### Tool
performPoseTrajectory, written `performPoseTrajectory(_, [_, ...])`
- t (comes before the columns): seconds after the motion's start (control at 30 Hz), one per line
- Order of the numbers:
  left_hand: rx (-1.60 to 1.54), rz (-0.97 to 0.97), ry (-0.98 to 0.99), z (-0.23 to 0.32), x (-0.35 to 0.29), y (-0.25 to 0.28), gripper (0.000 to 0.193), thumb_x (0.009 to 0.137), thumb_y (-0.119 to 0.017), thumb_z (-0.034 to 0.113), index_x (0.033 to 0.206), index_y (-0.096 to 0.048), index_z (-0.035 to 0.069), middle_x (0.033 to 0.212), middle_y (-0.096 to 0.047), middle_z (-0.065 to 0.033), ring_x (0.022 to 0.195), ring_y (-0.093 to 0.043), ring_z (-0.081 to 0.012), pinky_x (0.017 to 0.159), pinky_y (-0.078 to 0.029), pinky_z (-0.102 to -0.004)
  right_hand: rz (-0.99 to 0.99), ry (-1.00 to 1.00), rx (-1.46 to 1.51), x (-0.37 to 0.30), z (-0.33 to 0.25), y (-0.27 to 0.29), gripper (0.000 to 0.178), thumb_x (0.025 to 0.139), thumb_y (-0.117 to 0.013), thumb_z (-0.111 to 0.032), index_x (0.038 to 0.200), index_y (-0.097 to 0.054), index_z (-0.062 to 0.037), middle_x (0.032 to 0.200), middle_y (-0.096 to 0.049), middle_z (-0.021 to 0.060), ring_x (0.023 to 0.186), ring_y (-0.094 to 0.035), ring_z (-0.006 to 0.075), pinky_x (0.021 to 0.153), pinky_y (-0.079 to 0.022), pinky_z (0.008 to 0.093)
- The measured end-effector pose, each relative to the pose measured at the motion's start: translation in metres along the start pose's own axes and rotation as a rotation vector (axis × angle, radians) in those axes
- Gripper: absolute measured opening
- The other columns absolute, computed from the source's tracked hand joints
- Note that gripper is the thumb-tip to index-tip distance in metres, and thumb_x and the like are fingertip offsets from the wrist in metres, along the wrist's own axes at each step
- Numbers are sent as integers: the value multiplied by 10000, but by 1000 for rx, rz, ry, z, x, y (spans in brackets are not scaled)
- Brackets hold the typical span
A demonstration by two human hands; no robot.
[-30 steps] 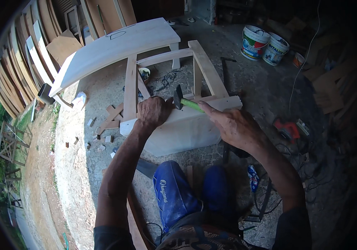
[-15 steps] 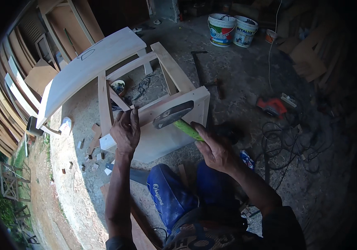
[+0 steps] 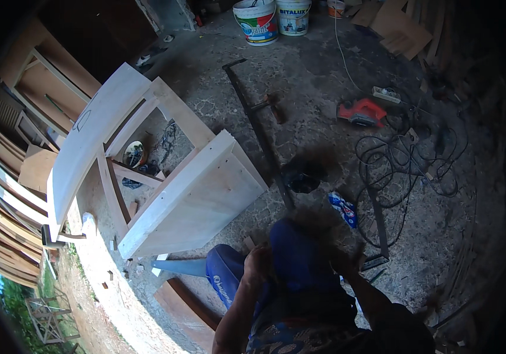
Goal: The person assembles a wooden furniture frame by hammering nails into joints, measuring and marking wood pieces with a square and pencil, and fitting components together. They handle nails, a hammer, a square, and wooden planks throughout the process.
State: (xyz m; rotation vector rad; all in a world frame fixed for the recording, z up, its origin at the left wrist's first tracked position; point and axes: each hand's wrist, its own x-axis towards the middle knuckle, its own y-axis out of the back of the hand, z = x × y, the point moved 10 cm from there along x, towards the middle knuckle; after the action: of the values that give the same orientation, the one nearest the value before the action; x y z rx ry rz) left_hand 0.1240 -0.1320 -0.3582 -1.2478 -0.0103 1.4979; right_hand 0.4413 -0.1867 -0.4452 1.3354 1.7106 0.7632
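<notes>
My left hand (image 3: 258, 262) is down between my blue-trousered knees, its fingers curled; what they hold, if anything, is hidden. Beside my right thigh, my right hand (image 3: 343, 261) is dark and blurred, and its fingers cannot be made out. Ahead of my knees and to the left stands a pale wooden furniture frame (image 3: 194, 194) with a broad flat panel facing me. Its long curved top board (image 3: 96, 130) lies on the far left side. Neither hand touches the frame. The green-handled hammer does not show clearly anywhere.
A long bar clamp (image 3: 253, 121) lies on the floor beyond the frame. Right of it are a red power tool (image 3: 362, 112), a power strip (image 3: 386, 94) and tangled black cable (image 3: 383, 159). Paint buckets (image 3: 257, 26) stand at the back. A saw blade (image 3: 185, 267) lies by my left knee.
Both hands have left the wooden frame and dropped back toward my knees. The green-handled hammer, held in my right hand before, is out of sight. My view has turned to the right.
</notes>
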Motion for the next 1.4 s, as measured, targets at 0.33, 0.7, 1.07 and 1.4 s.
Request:
performPoseTrajectory(0.33, [171, 20, 62, 21, 170, -155, 327, 984, -633, 259, 1242, -596, 62, 1118, -616, -100, 907, -632, -239, 787, -531, -393, -517, -223, -69, 34, -58, -69, 469, 997, -568, -298, 1383, -573, -32, 1273, -643, 251, 1164, -616, 423, 985, -489, 454])
performPoseTrajectory(0.7, [436, 312, -534, 146, -74, 19, 397, 1055, -547, 263, 1333, -609, -14, 1076, -715, -78, 981, -669, -133, 854, -537, -282, -215, -273, 1, 62, -33, -38, 476, 1002, -565, -292, 1390, -559, -17, 1284, -634, 250, 1171, -611, 405, 991, -480, 443])
performPoseTrajectory(1.07, [836, 1608, -393, 82, -243, 438, 576, 982, -536, 292, 1478, -446, 13, 1532, -432, -224, 1442, -383, -349, 1198, -285, -453, 198, 0, 862, 70, -83, 87, 483, 1007, -563, -286, 1397, -545, -2, 1295, -625, 250, 1177, -605, 388, 996, -471, 433])
performPoseTrajectory(1.4, [887, 1571, -158, 191, -268, 458, 699, 1017, -419, 472, 1592, -293, 95, 1662, -255, -148, 1548, -195, -300, 1245, -143, -494, -403, 367, -1, 50, -386, 76, 297, 943, -670, -290, 1063, -602, -27, 810, -630, 219, 762, -653, 418, 654, -494, 461])
